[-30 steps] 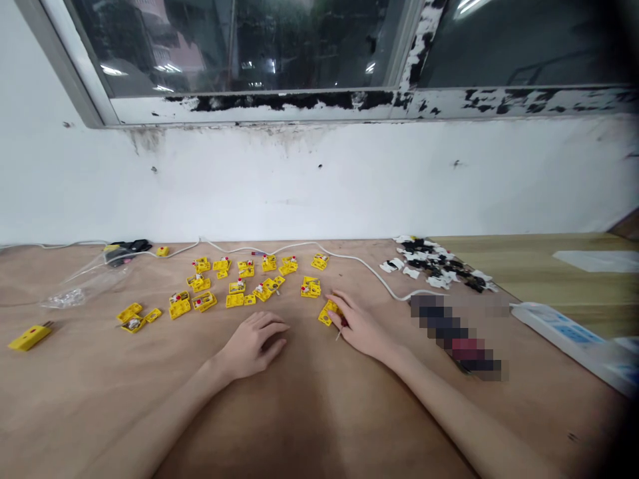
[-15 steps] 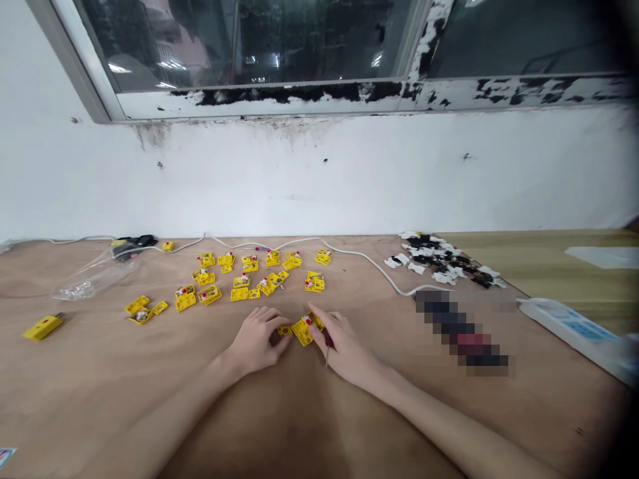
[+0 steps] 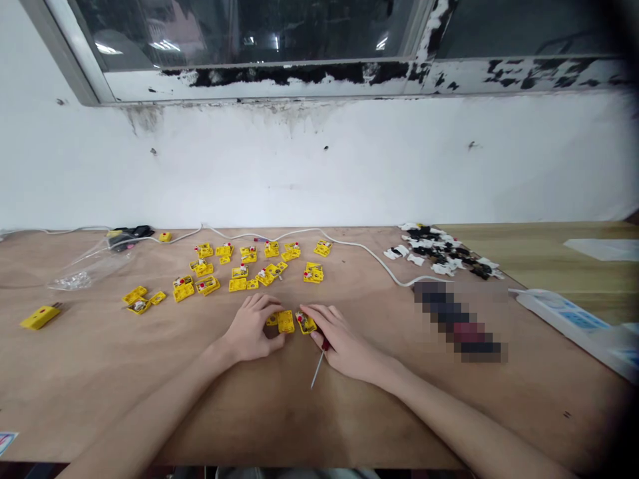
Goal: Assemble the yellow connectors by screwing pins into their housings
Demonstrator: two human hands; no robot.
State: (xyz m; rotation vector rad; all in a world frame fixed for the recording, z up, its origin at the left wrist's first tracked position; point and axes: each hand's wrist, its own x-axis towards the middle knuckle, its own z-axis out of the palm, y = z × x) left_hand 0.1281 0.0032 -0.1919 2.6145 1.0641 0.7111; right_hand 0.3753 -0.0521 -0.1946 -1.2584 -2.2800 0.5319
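My left hand [image 3: 253, 328] rests on the table with fingers curled round small yellow parts, beside an open yellow cover [image 3: 286, 321]. My right hand [image 3: 344, 340] is closed on a screwdriver [image 3: 318, 369], its shaft pointing down toward me. The fingertips of that hand also touch a yellow housing [image 3: 305, 323] with metal and a red bit inside. A narrow gap parts the housing from the cover. Beyond my hands lie several opened yellow housings [image 3: 238, 285] with white and red pieces.
A closed yellow plug [image 3: 40, 317] lies at the left, near a clear plastic bag [image 3: 84, 269]. White and black pieces [image 3: 442, 253] are heaped at the back right. A white cable [image 3: 372, 251] runs along the back to a blurred dark area, with a power strip [image 3: 574, 322] further right.
The yellow housing and cover, together between my hands before, now lie apart. The screwdriver shaft shows more and points down to the left. The camera view has shifted slightly.
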